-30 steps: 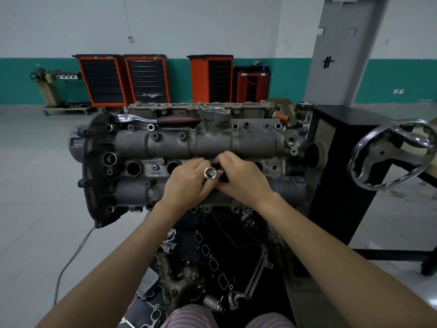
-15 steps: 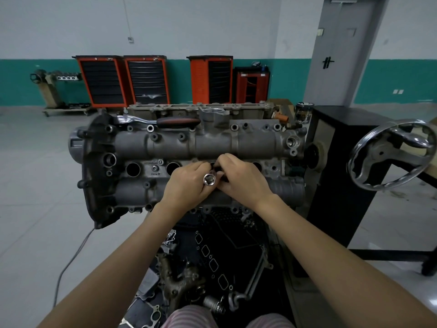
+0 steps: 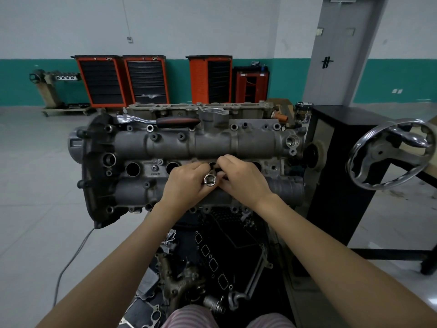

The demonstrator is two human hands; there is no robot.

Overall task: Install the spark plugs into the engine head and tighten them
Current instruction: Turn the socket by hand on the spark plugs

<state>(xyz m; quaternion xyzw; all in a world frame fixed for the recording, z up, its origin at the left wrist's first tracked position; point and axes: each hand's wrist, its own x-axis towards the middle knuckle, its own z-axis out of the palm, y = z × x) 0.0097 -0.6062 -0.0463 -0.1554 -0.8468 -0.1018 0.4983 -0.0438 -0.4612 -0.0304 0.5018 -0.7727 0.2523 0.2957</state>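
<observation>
Both hands work a socket at the engine head's middle plug hole.

Head view: the left hand (image 3: 186, 183) grips a shiny socket (image 3: 209, 180), its open end facing the camera, just in front of a dark plug hole in the grey engine head (image 3: 212, 147). The right hand (image 3: 243, 181) pinches something small beside the socket; what it is, I cannot tell. A ratchet (image 3: 163, 121) with a dark handle lies along the head's far edge. No spark plug can be made out.
</observation>
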